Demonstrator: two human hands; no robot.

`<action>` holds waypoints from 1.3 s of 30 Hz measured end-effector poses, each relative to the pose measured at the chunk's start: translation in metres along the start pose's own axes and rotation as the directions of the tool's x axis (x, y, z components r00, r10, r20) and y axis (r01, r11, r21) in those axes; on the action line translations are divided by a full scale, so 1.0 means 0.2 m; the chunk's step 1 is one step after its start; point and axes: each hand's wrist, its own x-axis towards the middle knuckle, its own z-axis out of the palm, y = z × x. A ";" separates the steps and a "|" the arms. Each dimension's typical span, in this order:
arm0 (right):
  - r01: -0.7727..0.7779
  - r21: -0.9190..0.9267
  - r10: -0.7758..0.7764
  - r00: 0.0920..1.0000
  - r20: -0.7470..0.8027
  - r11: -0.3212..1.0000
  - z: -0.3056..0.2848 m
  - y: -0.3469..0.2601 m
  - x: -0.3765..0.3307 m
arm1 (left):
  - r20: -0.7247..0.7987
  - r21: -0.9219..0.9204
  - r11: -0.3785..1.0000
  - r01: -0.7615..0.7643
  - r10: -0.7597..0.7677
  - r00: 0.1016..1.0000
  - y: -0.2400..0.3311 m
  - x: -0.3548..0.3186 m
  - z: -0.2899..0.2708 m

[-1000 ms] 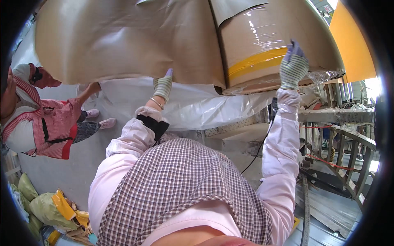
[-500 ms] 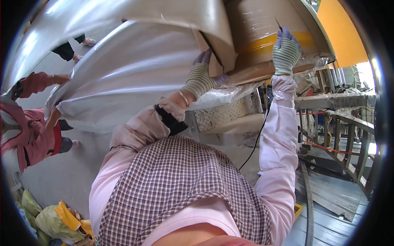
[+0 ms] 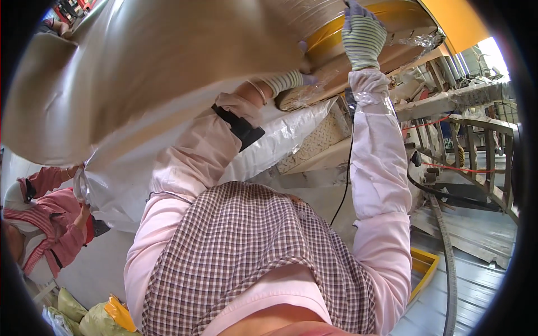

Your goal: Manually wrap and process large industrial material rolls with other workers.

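At the yellow tape point(image 3: 326, 37), the right hand point(image 3: 363, 42) reaches forward.

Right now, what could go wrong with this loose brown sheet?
1. The brown sheet hides part of the left gloved hand, so covered fingers could get caught.
2. The black cable hangs beside the right sleeve and might snag.
3. The co-worker's hands are at the plastic sheet; uneven pulling could tear it.

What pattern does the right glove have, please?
Green and white stripes on the right glove, head view.
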 end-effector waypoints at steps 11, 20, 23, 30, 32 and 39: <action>0.109 0.039 -0.101 0.979 -0.178 0.993 0.05 0.03 0.00 | 0.235 0.465 0.819 0.336 -0.481 0.845 -0.48 -0.45 0.07; 0.061 0.013 -0.059 0.990 -0.128 0.998 0.01 0.00 0.03 | 0.266 0.246 0.857 0.453 -0.509 0.818 -0.48 -0.61 0.17; 0.079 -0.016 -0.080 0.988 -0.133 0.997 0.01 0.02 0.05 | 0.277 0.112 0.904 0.413 -0.427 0.861 -0.44 -0.59 0.22; 0.024 0.046 -0.015 0.983 -0.181 0.999 0.02 0.12 0.14 | 0.362 -0.094 0.898 0.431 -0.372 0.855 -0.49 -0.63 0.34; 0.028 0.095 -0.007 0.978 -0.211 0.995 0.03 0.16 0.18 | 0.426 -0.283 0.790 0.544 -0.404 0.809 -0.51 -0.66 0.36; -0.010 0.153 0.042 0.978 -0.204 0.988 0.03 0.33 0.24 | 0.457 0.109 0.907 0.407 -0.409 0.790 -0.46 -0.74 0.35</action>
